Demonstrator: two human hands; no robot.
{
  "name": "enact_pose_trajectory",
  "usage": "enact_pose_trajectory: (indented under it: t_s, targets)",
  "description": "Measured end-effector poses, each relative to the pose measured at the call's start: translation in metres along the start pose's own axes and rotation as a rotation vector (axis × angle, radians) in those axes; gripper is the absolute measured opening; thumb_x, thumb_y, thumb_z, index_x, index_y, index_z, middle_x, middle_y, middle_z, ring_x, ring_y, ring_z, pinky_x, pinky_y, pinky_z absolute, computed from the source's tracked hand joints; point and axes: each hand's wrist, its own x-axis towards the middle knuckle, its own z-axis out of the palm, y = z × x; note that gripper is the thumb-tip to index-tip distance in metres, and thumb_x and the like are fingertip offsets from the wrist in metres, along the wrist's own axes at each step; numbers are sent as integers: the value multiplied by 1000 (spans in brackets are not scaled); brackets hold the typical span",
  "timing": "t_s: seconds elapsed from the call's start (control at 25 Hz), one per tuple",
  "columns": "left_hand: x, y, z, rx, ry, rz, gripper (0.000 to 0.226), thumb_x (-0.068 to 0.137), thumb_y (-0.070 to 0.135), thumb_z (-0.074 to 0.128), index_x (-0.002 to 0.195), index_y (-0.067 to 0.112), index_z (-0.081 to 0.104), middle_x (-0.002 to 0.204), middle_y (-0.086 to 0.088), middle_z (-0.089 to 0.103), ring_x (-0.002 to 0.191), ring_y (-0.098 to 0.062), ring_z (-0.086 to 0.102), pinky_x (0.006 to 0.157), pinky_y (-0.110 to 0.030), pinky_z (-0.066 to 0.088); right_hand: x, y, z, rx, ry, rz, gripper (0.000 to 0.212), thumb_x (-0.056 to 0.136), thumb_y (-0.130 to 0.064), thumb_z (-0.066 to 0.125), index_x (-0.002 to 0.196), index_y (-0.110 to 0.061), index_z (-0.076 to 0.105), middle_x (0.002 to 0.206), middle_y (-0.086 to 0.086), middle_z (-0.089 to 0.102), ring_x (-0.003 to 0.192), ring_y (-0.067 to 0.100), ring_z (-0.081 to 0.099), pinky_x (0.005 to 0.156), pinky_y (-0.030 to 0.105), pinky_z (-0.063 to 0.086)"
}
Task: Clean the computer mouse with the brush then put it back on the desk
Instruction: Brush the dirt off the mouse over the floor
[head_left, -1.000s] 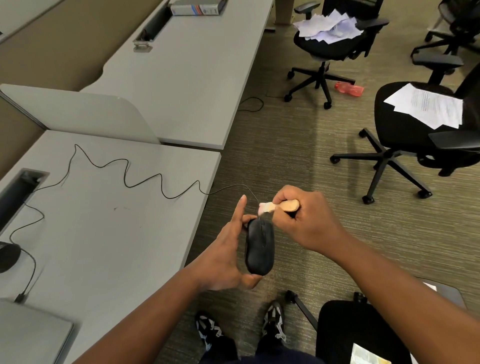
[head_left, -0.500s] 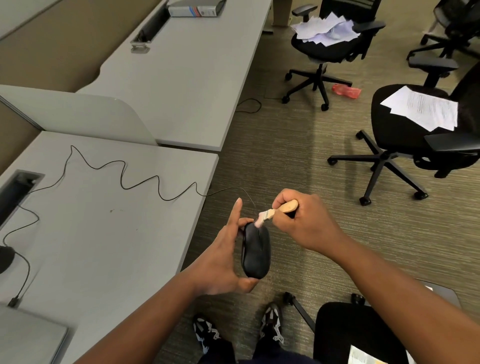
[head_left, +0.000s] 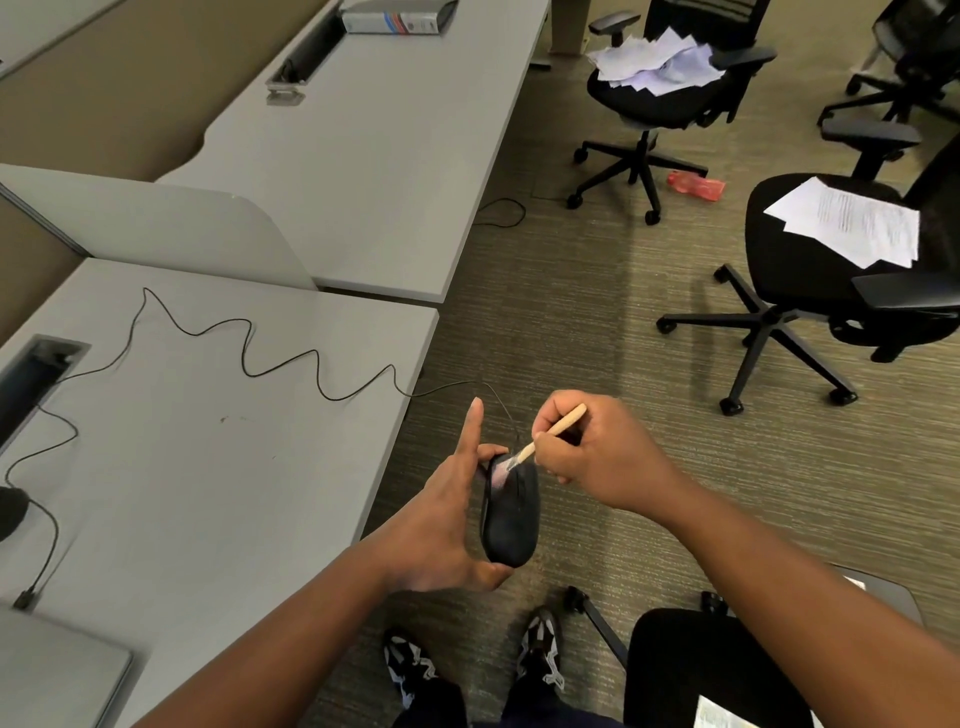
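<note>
Black computer mouse (head_left: 510, 512) held off desk (head_left: 208, 467) edge, cradled in left hand (head_left: 441, 525), index finger raised. Brush (head_left: 545, 439) pinched in right hand (head_left: 602, 457), bristles on mouse front. Brushing step judged underway; next, mouse to be returned to desk, cable (head_left: 244, 353) minded.

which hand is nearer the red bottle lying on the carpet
Right. The right hand, gripping the brush, sits below and left of the red bottle; the left hand, holding the mouse, is farther left and lower.
</note>
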Motion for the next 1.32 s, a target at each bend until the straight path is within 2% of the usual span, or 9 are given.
enact_pose_trajectory:
  t_s: [0.16, 0.32, 0.44, 0.56, 0.72, 0.92, 1.04, 1.16, 1.32]
  targets:
    - [0, 1, 1, -10, -5, -7, 161, 69, 30, 95, 141, 54, -47, 145, 42, 24, 145, 0, 33, 126, -31, 28, -1, 8, 4, -63, 141, -35, 10, 82, -16, 71, 75, -21, 66, 59, -5, 62, 51, 5, 51, 49, 31, 43]
    - [-1, 0, 0, -13, 2, -9, 162, 69, 30, 96, 141, 53, -47, 152, 24, 32, 145, -2, 35, 127, -32, 29, -5, 5, 6, 106, 42, 9, 8, 81, -18, 67, 73, -19, 67, 66, 8, 71, 57, 32, 65, 52, 42, 53]
    - [-2, 1, 1, -10, -1, -6, 162, 69, 30, 96, 141, 52, -48, 154, 25, 30, 146, -2, 34, 127, -34, 29, -3, 8, 6, 23, 75, 0, 12, 82, -14, 70, 72, -20, 67, 61, 5, 68, 53, 15, 60, 51, 40, 50]
    - [-2, 3, 3, -24, 2, -15, 163, 68, 30, 96, 139, 54, -48, 161, 16, 28, 148, -7, 34, 127, -37, 29, -4, 10, 6, -78, 176, -60, 12, 82, -12, 73, 73, -18, 66, 57, -5, 61, 49, 3, 51, 47, 23, 40]
    - [0, 1, 4, -41, 14, 1, 163, 68, 29, 97, 141, 52, -47, 159, 21, 31, 150, -5, 33, 127, -37, 29, -5, 8, 10, 64, 96, -58, 9, 81, -19, 70, 73, -21, 67, 64, 8, 68, 56, 30, 62, 50, 40, 51]
    - [0, 1, 5, -46, 15, 8, 163, 69, 27, 96, 140, 53, -48, 138, 56, 24, 143, 6, 36, 124, -19, 25, -3, 12, 12, -34, 176, -60, 15, 84, -16, 73, 72, -21, 66, 61, 5, 67, 51, 13, 56, 49, 35, 47]
    - [0, 1, 6, -64, 27, 2, 163, 69, 27, 96, 139, 55, -48, 143, 47, 26, 143, 4, 38, 124, -18, 27, -3, 19, 8, -104, 254, -59, 17, 85, -17, 73, 70, -20, 65, 58, 2, 64, 49, 6, 50, 48, 29, 42]
    - [-2, -1, 6, -83, 31, -3, 163, 69, 28, 97, 140, 55, -47, 145, 42, 27, 144, 5, 37, 124, -17, 26, -4, 21, 7, -80, 287, -91, 18, 86, -20, 71, 69, -22, 64, 55, -1, 62, 48, 14, 54, 47, 37, 47]
    - [-2, -2, 7, -79, 37, 7, 162, 70, 28, 96, 142, 51, -47, 138, 58, 25, 137, 22, 32, 117, -6, 24, -7, 13, 15, 22, 189, -144, 15, 87, -26, 68, 72, -23, 67, 60, 2, 66, 54, 30, 61, 49, 49, 52]
